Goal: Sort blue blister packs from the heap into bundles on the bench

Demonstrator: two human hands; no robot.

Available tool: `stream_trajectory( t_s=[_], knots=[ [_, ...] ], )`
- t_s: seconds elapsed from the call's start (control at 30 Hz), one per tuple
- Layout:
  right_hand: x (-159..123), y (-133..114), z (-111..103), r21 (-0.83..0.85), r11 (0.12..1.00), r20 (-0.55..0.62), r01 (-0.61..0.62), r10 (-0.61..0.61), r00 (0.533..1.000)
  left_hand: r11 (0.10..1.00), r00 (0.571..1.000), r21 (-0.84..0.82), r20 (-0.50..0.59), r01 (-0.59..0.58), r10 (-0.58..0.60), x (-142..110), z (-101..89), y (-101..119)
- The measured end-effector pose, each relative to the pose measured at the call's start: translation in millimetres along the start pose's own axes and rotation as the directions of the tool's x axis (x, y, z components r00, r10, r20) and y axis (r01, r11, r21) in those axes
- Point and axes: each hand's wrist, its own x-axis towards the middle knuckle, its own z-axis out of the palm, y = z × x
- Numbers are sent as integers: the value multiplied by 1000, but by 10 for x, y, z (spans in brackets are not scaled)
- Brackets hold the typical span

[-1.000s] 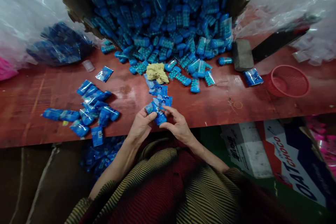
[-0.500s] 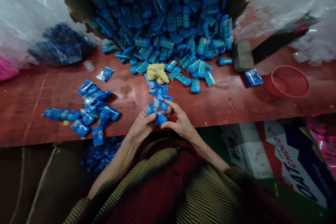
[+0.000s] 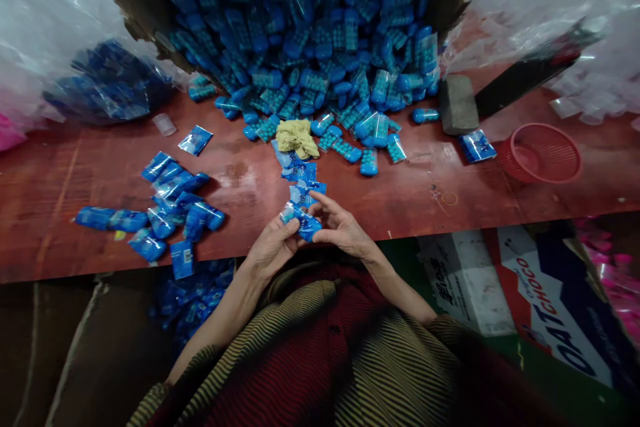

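Between my two hands, close to the table's front edge, is a small capsule-shaped container in a blue printed sleeve (image 3: pixel 303 223). My left hand (image 3: pixel 274 240) pinches its left end, thumb on top. My right hand (image 3: pixel 345 230) grips its right end between thumb and fingers. Just beyond my fingertips lie several flat blue printed sleeves (image 3: pixel 301 170), partly overlapping. A crumpled yellow lump (image 3: pixel 297 139) sits behind them. Off to the left is a loose group of blue-sleeved containers (image 3: pixel 175 193).
A torn-edged box spills many blue bead-filled containers (image 3: pixel 310 83) onto the red table (image 3: pixel 250 177). At right are a grey block (image 3: pixel 459 105), a blue packet (image 3: pixel 477 146) and a red plastic basket (image 3: pixel 541 153). Clear bags flank the box. Blue-sleeved pieces (image 3: pixel 193 300) lie below the left edge.
The container has turned in my fingers: its barcode showed before and is now out of sight. The whole view has shifted slightly; the table items lie as before.
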Motion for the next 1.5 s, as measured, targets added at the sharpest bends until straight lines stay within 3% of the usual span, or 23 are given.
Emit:
stream_trajectory(
  t_s=[0.33,0.57,0.73,0.9,1.03,1.13,1.2,1.27,1.3,1.37,1.43,1.5],
  knots=[
    [-3,88,52,108,994,-60,3,4,998,993,986,-46,-129,-108,101,-11,101,-146],
    [16,115,6,109,993,-89,-38,48,995,1000,1000,-18,-23,7,-7,-32,90,-105],
    [5,67,48,135,989,-89,-62,75,993,997,999,-74,30,-23,25,-34,105,-134],
    [-2,119,52,60,996,-85,-63,68,994,995,998,-103,59,-13,19,-44,136,-200],
    [-4,213,71,-220,975,-75,40,-58,995,991,1000,-130,0,-11,11,-96,-9,-125],
    [-7,201,44,-486,861,-9,150,-176,984,941,963,-251,-199,-228,180,-184,-287,188],
    [10,145,-11,-619,762,3,189,-238,971,825,863,-333,-390,-457,320,-255,-493,467],
    [62,77,-76,-768,616,-14,174,-288,958,735,780,-349,-497,-582,381,-309,-633,681],
    [102,48,-102,-847,513,-25,137,-297,955,726,764,-343,-523,-595,379,-320,-660,733],
    [203,18,-130,-962,270,-54,23,-275,960,784,795,-314,-502,-536,342,-297,-618,701],
    [307,35,-125,-995,49,-93,-84,-229,969,890,871,-237,-408,-391,274,-210,-484,522],
    [387,90,-106,-989,-74,-112,-130,-207,972,959,922,-104,-317,-265,221,-83,-331,284]
  ],
)
